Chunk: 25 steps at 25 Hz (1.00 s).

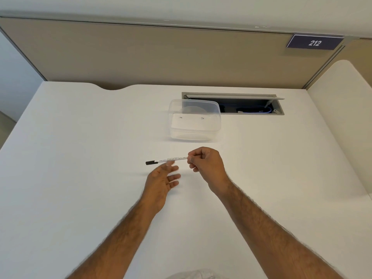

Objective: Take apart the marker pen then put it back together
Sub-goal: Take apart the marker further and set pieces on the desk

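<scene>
Nearest us, the left hand (163,179) is hovering blurred, fingers spread, gripping nothing, just under the marker pen (171,159). The right hand (205,164) is pinching the pen's far end above the desk (80,158). We are judging that tugging the black cap (151,162) could lever the pen loose.

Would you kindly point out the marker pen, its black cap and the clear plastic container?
marker pen (164,160): head view, middle of its white barrel.
black cap (151,162): head view, middle of the cap.
clear plastic container (193,133): head view, its near wall.

Hairy bare forearms (267,228), whitish garment (193,275)
</scene>
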Available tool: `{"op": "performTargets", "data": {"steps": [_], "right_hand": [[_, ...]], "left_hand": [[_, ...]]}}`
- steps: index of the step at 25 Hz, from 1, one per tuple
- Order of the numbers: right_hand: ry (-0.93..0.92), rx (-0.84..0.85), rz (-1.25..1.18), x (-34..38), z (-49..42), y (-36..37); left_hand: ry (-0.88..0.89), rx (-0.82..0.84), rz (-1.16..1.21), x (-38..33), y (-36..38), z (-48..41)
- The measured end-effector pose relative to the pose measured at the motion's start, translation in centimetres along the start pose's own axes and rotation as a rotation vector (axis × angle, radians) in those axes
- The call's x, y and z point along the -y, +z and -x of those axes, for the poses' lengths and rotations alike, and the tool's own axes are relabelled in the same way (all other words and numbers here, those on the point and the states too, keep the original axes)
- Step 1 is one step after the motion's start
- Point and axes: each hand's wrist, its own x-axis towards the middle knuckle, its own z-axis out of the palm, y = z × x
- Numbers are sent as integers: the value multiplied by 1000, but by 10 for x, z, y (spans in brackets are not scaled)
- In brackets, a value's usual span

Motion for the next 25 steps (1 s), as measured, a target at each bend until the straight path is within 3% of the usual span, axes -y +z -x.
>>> {"op": "performTargets", "data": {"steps": [1,3,8,13,20,25], "right_hand": [[15,10,9,-3,-1,0],[40,18,61,-11,-4,0],[-63,91,539,-26,-24,2],[-182,194,850,-26,-44,16],[-207,220,886,-34,-66,28],[-273,205,904,-47,-69,33]], "left_hand": [[2,-12,159,0,-4,-5],[45,-26,255,-4,-8,-15],[136,-67,22,-17,-3,-31],[198,-85,-190,-26,8,-48],[255,-144,-387,-30,6,-62],[432,-106,-675,-27,7,-54]]}}
